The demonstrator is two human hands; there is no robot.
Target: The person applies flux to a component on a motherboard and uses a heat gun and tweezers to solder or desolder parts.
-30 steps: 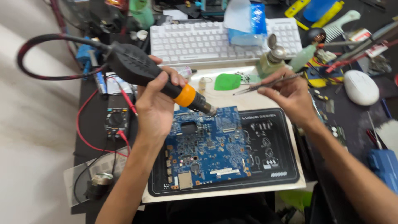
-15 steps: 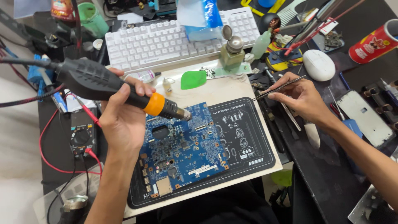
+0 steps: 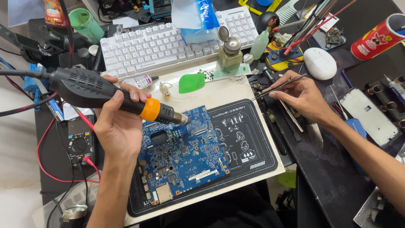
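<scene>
A blue circuit board lies on a black work mat in the head view. My left hand grips a black hot-air gun with an orange collar; its metal nozzle hovers over the board's upper edge. My right hand is to the right of the mat, pinching thin metal tweezers whose tip points left toward the mat. The tweezers are off the board.
Behind the mat sit a white keyboard, a green pick, a small glass bottle and a white mouse. A multimeter with red leads lies left. Right: a red can, tools, a grey phone frame.
My right hand with the tweezers has drawn away from above the board to the right of the mat. The hot-air gun stays over the board's top edge. The view has shifted.
</scene>
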